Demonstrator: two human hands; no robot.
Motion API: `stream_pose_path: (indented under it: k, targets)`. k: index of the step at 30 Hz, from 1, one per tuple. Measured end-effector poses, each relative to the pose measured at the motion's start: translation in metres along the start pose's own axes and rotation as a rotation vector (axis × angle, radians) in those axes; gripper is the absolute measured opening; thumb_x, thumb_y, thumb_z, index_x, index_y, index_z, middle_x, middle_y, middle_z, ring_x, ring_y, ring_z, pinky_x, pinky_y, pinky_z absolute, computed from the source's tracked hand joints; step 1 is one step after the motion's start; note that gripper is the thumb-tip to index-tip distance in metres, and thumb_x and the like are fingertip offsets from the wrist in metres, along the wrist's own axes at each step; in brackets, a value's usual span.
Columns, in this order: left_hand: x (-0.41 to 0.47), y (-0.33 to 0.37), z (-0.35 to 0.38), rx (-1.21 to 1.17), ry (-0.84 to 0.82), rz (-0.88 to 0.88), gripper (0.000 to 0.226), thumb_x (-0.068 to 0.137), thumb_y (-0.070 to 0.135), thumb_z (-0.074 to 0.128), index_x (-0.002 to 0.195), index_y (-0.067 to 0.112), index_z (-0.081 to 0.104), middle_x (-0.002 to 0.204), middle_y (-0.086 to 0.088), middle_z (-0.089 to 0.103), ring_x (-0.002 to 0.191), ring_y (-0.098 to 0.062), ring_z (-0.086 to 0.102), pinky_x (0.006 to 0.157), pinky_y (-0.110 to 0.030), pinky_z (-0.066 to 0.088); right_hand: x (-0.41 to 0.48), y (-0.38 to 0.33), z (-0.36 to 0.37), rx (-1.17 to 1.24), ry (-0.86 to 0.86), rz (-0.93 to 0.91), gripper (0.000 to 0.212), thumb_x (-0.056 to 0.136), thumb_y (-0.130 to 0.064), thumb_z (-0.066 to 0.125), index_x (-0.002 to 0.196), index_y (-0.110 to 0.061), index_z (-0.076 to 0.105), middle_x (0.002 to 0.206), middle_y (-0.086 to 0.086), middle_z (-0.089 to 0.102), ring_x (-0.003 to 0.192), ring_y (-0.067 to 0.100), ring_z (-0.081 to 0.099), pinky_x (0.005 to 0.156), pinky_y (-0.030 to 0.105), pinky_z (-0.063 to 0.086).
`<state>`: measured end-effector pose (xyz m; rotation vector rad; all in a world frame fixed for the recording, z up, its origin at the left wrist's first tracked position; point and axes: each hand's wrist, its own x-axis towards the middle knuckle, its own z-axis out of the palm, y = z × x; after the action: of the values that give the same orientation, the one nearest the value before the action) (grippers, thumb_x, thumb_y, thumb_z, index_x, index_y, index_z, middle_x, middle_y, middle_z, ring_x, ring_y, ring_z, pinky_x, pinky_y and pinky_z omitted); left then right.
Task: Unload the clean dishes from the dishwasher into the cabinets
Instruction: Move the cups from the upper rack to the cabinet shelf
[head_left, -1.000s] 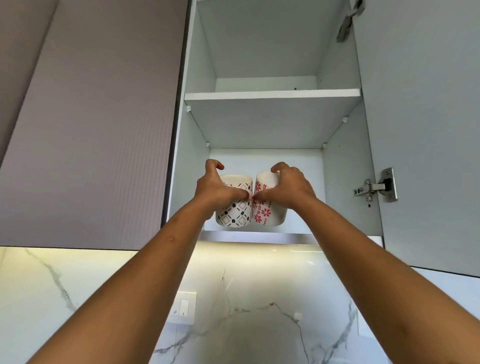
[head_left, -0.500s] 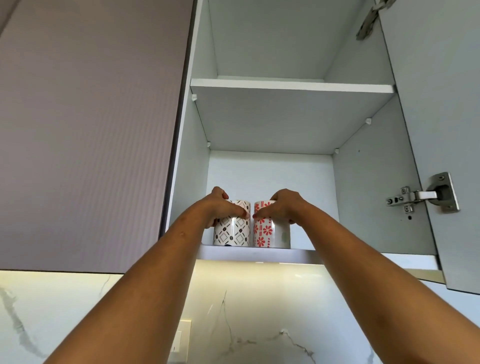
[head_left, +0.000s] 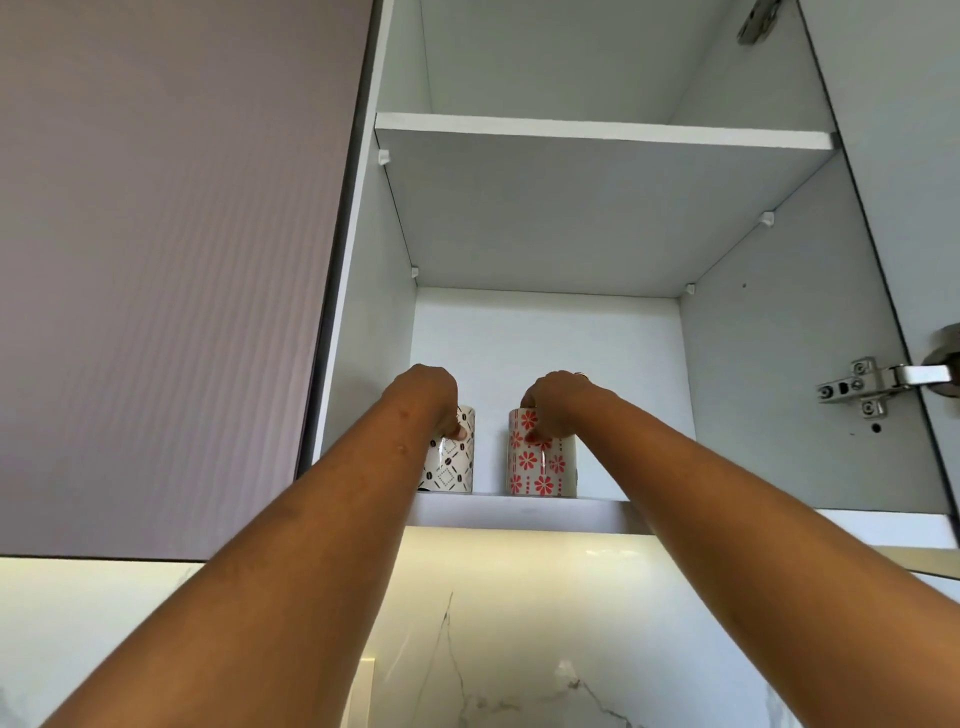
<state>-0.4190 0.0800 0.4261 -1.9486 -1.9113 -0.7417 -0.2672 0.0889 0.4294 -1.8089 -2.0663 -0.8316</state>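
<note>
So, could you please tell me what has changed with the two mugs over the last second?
Both mugs were lowered onto the bottom shelf, then drawn apart: the black-patterned mug and the red-flowered mug, touching before, now stand with a gap between. The left hand and right hand still grip them. The cabinet door stays open.

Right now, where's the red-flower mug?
Head view: the red-flower mug stands on the cabinet's bottom shelf, right of the black-patterned mug, with a gap, gripped by the right hand.
</note>
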Motion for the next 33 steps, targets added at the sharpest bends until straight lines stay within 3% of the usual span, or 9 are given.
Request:
stream_pose_path:
  k: [5,8,11,14,17,19,21,26,33]
  targets:
    - [0.004,-0.003,0.004,0.139,0.109,0.034,0.05,0.076,0.024,0.077,0.12,0.011,0.057,0.12,-0.007,0.059,0.109,-0.025,0.058,0.079,-0.03,0.047,0.002,0.001,0.007,0.096,0.036,0.001,0.048,0.09,-0.01,0.054,0.136,-0.016,0.04,0.125,0.009,0.054,0.108,0.026,0.057,0.079,0.033,0.046]
    - [0.002,-0.004,0.006,0.102,0.172,0.087,0.044,0.08,0.005,0.069,0.119,0.005,0.048,0.119,-0.013,0.054,0.108,-0.03,0.056,0.072,-0.032,0.044,0.001,0.001,0.009,0.125,0.006,-0.005,0.048,0.091,-0.008,0.051,0.135,-0.013,0.033,0.121,0.011,0.055,0.102,0.026,0.058,0.08,0.034,0.048]
    - [0.002,-0.006,0.007,0.03,0.094,0.07,0.033,0.084,-0.001,0.062,0.117,0.001,0.054,0.109,-0.015,0.059,0.092,-0.029,0.063,0.07,-0.031,0.051,-0.002,0.0,0.009,0.121,-0.029,-0.008,0.043,0.093,-0.009,0.047,0.135,-0.015,0.036,0.125,0.01,0.055,0.103,0.025,0.058,0.08,0.034,0.047]
    - [0.0,-0.009,0.005,0.022,-0.013,0.091,0.031,0.093,0.001,0.048,0.123,-0.003,0.055,0.1,-0.019,0.059,0.072,-0.026,0.053,0.067,-0.029,0.05,-0.006,0.001,0.006,0.149,-0.029,-0.012,0.044,0.094,-0.005,0.044,0.135,-0.018,0.037,0.127,0.009,0.054,0.097,0.024,0.056,0.077,0.032,0.045]
    - [-0.005,-0.008,0.003,0.024,-0.11,0.077,0.033,0.088,-0.001,0.059,0.12,0.004,0.062,0.121,-0.015,0.062,0.094,-0.025,0.061,0.088,-0.029,0.05,-0.01,0.001,0.005,0.18,-0.037,-0.02,0.046,0.094,-0.002,0.043,0.137,-0.017,0.037,0.13,0.01,0.052,0.098,0.023,0.055,0.08,0.031,0.046]
    - [-0.009,-0.008,0.003,0.05,-0.186,0.087,0.039,0.088,0.001,0.061,0.126,0.01,0.059,0.128,-0.012,0.058,0.103,-0.024,0.058,0.08,-0.028,0.049,-0.013,0.0,0.004,0.196,-0.051,-0.03,0.048,0.094,-0.001,0.044,0.14,-0.015,0.036,0.135,0.01,0.05,0.114,0.026,0.054,0.087,0.033,0.047]
    - [-0.01,-0.009,0.004,0.06,-0.24,0.107,0.042,0.088,0.001,0.059,0.129,0.011,0.055,0.132,-0.012,0.055,0.097,-0.022,0.051,0.071,-0.027,0.046,-0.015,-0.001,0.003,0.212,-0.053,-0.031,0.05,0.094,0.0,0.043,0.141,-0.015,0.036,0.137,0.01,0.048,0.12,0.027,0.051,0.09,0.035,0.047]
    - [-0.012,-0.009,0.007,0.09,-0.267,0.148,0.057,0.089,0.004,0.059,0.141,0.021,0.042,0.148,-0.006,0.034,0.129,-0.027,0.042,0.081,-0.023,0.04,-0.021,-0.002,0.004,0.222,-0.045,-0.026,0.05,0.094,0.0,0.042,0.142,-0.014,0.035,0.138,0.011,0.047,0.121,0.028,0.051,0.092,0.035,0.046]
    - [-0.016,-0.007,0.008,0.134,-0.225,0.145,0.055,0.089,0.006,0.06,0.139,0.023,0.044,0.145,-0.006,0.037,0.126,-0.027,0.045,0.077,-0.025,0.041,-0.031,-0.003,0.003,0.173,-0.078,-0.028,0.058,0.093,0.001,0.043,0.146,-0.016,0.028,0.141,0.011,0.044,0.122,0.029,0.049,0.085,0.033,0.044]
